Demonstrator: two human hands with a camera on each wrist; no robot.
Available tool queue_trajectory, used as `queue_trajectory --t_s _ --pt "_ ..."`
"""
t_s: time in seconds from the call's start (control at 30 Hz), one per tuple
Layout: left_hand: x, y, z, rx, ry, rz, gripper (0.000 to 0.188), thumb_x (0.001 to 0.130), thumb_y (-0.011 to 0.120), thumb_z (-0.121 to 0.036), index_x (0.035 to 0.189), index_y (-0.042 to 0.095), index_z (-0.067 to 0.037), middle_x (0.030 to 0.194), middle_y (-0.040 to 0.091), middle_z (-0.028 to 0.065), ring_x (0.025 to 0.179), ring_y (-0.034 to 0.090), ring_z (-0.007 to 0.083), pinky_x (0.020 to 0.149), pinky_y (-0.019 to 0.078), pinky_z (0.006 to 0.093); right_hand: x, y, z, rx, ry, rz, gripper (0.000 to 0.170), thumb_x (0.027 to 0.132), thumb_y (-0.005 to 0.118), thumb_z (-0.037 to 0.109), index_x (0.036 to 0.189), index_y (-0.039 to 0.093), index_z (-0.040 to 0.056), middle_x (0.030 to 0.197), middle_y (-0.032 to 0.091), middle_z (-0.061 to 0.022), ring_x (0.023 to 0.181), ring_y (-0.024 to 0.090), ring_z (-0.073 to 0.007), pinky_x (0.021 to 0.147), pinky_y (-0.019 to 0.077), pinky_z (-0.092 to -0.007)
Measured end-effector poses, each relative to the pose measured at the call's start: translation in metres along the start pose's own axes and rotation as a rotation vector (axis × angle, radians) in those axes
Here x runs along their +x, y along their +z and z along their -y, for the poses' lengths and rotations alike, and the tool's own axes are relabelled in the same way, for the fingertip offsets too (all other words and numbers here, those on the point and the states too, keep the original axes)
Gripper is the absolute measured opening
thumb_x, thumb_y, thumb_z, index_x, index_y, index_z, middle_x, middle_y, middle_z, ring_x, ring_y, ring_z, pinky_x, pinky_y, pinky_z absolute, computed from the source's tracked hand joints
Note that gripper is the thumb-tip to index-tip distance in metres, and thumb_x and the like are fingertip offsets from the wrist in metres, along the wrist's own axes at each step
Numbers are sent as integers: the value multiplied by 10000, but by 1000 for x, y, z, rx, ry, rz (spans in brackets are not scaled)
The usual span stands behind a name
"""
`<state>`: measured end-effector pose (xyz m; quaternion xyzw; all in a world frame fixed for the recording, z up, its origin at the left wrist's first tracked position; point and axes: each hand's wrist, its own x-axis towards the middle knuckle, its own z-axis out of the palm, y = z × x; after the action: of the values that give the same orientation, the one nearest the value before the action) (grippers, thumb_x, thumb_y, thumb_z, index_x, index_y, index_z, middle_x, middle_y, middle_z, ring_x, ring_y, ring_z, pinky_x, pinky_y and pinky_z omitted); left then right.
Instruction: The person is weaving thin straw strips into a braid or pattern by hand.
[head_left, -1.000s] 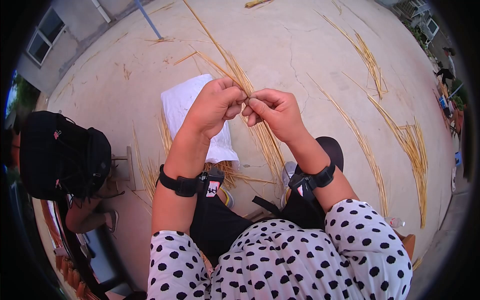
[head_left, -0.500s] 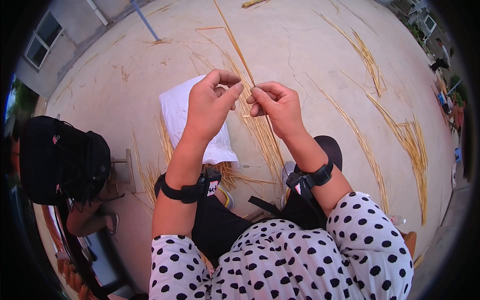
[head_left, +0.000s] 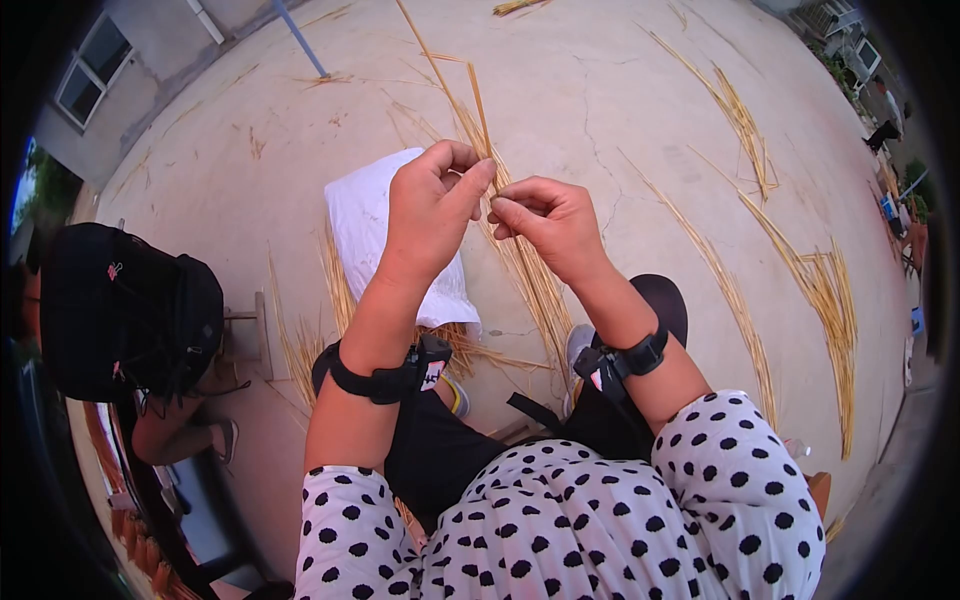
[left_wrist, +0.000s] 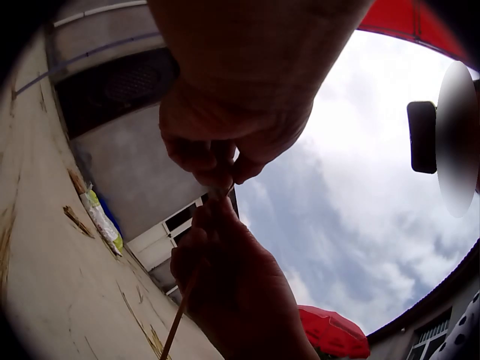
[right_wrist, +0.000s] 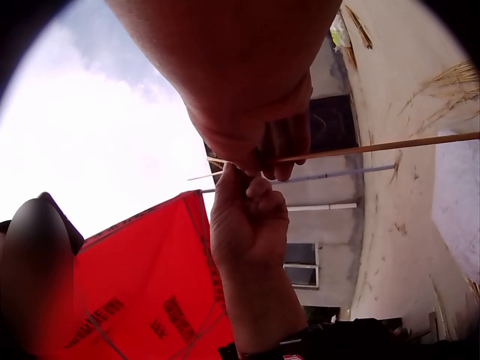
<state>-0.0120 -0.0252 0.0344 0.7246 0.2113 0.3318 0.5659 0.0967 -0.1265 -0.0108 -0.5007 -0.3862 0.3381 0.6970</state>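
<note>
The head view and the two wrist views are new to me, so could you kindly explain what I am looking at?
Of course. There is no robot here: a person works with two bare hands. The head view comes from a camera worn on the head, looking forward and down over both arms. The other two come from small cameras strapped to the wrists, like the left wrist camera; they look past the fingers toward the sky and a red canopy.

The left hand and the right hand pinch a thin straw-coloured stalk, their fingertips close together. On the pale ground lie bunches of similar stalks and a white sack. A black backpack is at the picture's left.
</note>
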Motion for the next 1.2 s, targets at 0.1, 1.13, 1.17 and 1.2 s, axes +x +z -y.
queue_trajectory --t_s 0.1,1.13,1.17,1.2 --pt "-1 0 -4 41 2 54 148 835 601 -123 778 545 1 630 549 18 533 478 57 479 373 201 1 1 -1 -37 -108 -20 151 836 618 91 895 633 -47 771 652 -83 666 602 -103 601 490 -225" --pt "-3 4 7 285 141 146 143 818 618 -103 814 570 31 661 594 54 539 511 74 489 423 223 5 -13 8 -44 40 -66 120 789 567 39 822 633 -55 716 629 -87 644 623 -129 601 525 -247" --pt "-4 3 6 373 92 189 143 806 631 -105 816 582 29 665 605 59 537 517 74 490 427 224 5 -15 8 6 25 -115 116 794 574 48 815 632 -50 711 627 -84 627 615 -120 585 517 -239" --pt "-4 3 5 461 43 232 145 793 644 -106 817 594 28 669 615 64 536 522 73 491 430 224 6 -17 7 4 22 -118 116 794 574 48 815 632 -50 711 627 -84 627 615 -120 585 517 -239"
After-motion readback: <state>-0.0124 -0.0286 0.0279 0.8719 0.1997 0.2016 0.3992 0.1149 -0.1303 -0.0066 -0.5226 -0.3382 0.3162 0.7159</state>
